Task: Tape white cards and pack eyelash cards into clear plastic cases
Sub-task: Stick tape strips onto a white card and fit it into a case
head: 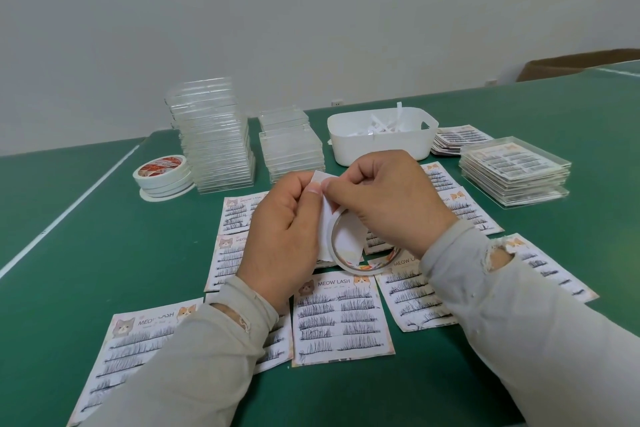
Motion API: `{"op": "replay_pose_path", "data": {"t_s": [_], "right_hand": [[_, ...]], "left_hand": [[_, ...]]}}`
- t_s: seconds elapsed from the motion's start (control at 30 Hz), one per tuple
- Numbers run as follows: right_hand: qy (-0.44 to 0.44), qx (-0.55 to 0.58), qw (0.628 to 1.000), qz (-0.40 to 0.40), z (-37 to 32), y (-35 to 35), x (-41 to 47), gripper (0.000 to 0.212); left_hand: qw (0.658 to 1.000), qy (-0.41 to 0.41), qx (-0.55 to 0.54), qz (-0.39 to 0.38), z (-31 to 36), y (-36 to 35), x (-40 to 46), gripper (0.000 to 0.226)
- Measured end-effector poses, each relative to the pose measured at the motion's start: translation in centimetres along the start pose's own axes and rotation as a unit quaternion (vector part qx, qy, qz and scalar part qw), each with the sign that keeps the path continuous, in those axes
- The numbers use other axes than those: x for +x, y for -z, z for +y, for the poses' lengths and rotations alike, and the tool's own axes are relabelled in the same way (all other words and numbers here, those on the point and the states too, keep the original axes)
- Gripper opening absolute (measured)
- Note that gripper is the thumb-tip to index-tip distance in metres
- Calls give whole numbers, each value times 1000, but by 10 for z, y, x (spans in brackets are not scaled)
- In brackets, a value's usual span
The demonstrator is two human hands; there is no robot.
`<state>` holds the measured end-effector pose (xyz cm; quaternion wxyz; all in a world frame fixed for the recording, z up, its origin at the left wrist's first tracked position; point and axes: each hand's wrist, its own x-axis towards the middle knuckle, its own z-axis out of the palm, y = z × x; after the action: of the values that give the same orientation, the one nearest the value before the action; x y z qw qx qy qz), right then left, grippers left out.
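My left hand grips a white card upright above the table's middle. My right hand pinches the card's top edge next to my left thumb, and a tape roll hangs below it against the card. Whether the right fingers also hold the tape's end is hidden. Several eyelash cards marked MEOW LASH lie flat on the green table under and around my hands. Empty clear plastic cases stand in a tall stack at the back left, with a lower stack beside it.
Spare tape rolls are piled left of the tall stack. A white bin with paper strips stands at the back centre. Filled cases are stacked at the right, behind them a pile of eyelash cards. A cardboard box sits far right.
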<state>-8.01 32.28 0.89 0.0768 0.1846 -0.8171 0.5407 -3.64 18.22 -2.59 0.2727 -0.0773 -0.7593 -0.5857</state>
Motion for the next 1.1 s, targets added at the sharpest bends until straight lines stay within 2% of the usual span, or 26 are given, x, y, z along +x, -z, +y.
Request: {"op": "replay_pose_path", "data": {"t_s": [0.13,0.2,0.3,0.4,0.53,0.67,0.87,1.1], "right_hand": [[6,-21,1000,-17,-1,2,-1,21],[10,-35,999,-31,-1,3,-1,23],[6,-28,998,-59,-2,6,-1,24],[-40,64,991,-113,-7,12,0,18],[-60,101,983,-143,-10,17,-1,12],[-52,31,994,-90,-6,22,2,19],[-17,-46,997,-54,0,21,4,29],[-12,-30,999,-14,4,17,4,36]], "left_hand": [[996,34,-88,-6,1,2,0,17],[994,59,-91,-6,0,3,2,16],[998,52,-9,29,-2,3,4,21],[995,6,59,76,0,5,6,21],[992,-24,102,76,4,7,6,21],[990,-21,94,105,5,15,9,21],[992,9,46,113,2,18,11,22],[993,23,20,110,3,18,11,21]]}}
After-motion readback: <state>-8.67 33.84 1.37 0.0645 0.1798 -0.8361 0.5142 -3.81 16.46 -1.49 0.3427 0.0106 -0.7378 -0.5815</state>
